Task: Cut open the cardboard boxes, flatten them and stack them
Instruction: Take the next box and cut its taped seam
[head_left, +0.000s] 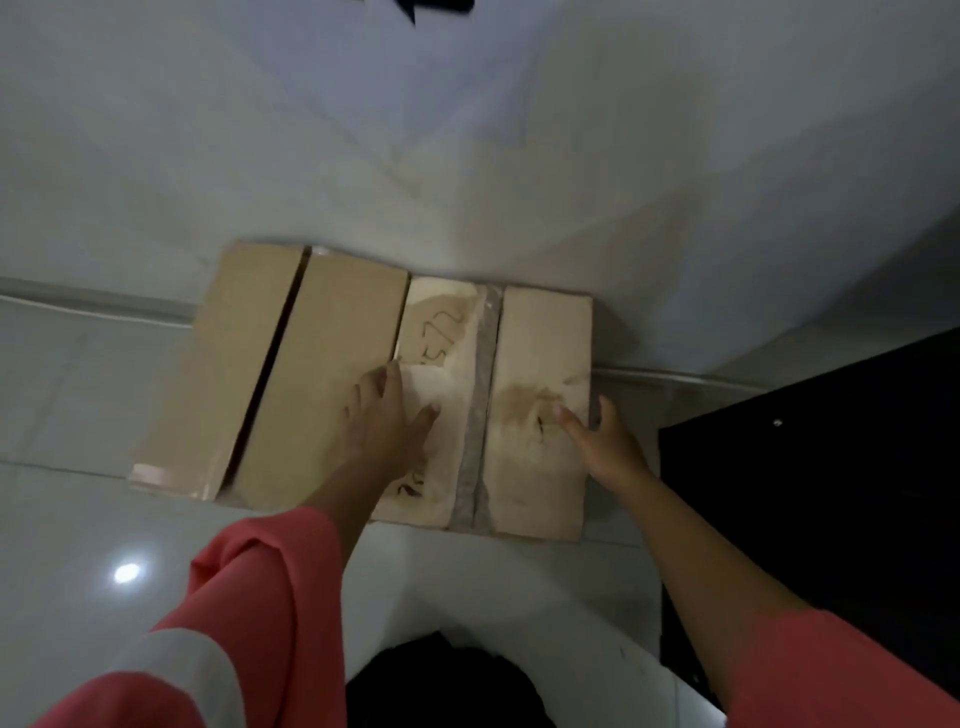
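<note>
Pressing flattened cardboard (332, 343), left hand (387, 421) and right hand (608, 447) lie flat, fingers (390, 378) straight.

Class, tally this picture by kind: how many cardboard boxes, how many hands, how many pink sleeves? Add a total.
Cardboard boxes: 2 (slit-top box, taped box)
Hands: 2 (left hand, right hand)
Pink sleeves: 2
Total: 6

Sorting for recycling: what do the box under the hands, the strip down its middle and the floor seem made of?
Box: brown cardboard, matt, its face torn paler in patches. Strip: probably clear plastic tape, greyish with a slight sheen. Floor: likely glazed tile, glossy, mirroring a lamp, with joint lines.
</note>
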